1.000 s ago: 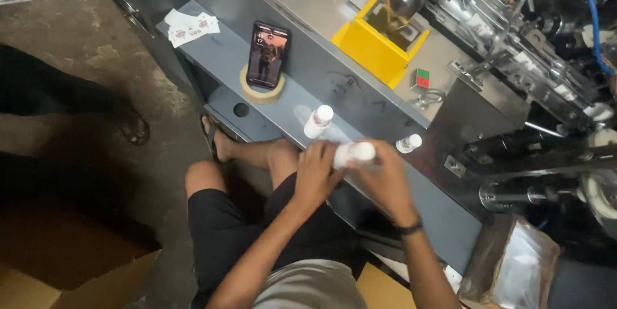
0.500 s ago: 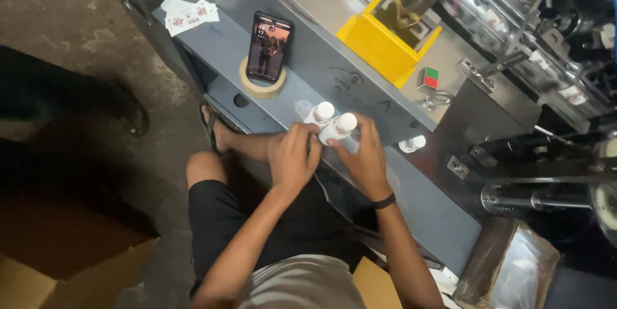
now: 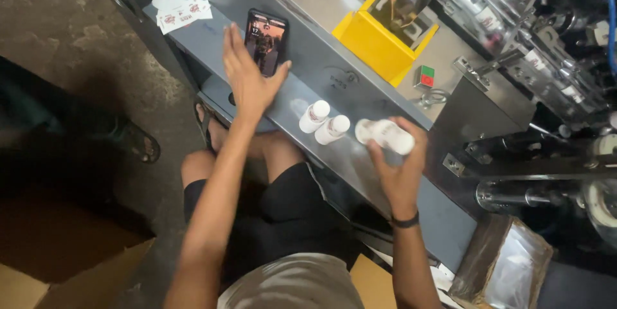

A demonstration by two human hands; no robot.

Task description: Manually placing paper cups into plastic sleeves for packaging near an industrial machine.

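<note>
A dim workshop with a rough concrete floor (image 3: 77,45) holds a grey metal desk (image 3: 360,167) that runs slantwise in front of a seated person, and behind it stands a packed machine with a yellow bin (image 3: 376,45) and a blue hose (image 3: 594,0). A small stack of printed labels (image 3: 183,12) lies at the far end of the desk.

The right hand (image 3: 398,171) is closed around a white bottle (image 3: 385,135), holding it on its side just above the desk edge, with the thumb and fingers wrapped about its body. Two more small white bottles (image 3: 324,122) stand together on the desk just to its left, near but not touching it. The left hand (image 3: 247,77) is spread wide and flat, holding nothing, its fingers reaching up beside a phone (image 3: 267,40) that stands propped with its screen lit; the fingertips are at the phone's edge, though whether they touch it cannot be told.

The step in hand seems to be handling the bottles one by one, with the held bottle the current piece. Setting it beside the other two would call for turning it upright and lowering it without knocking its neighbours, since they stand close together near the desk edge.

A cardboard box (image 3: 58,264) sits on the floor at the left.
</note>
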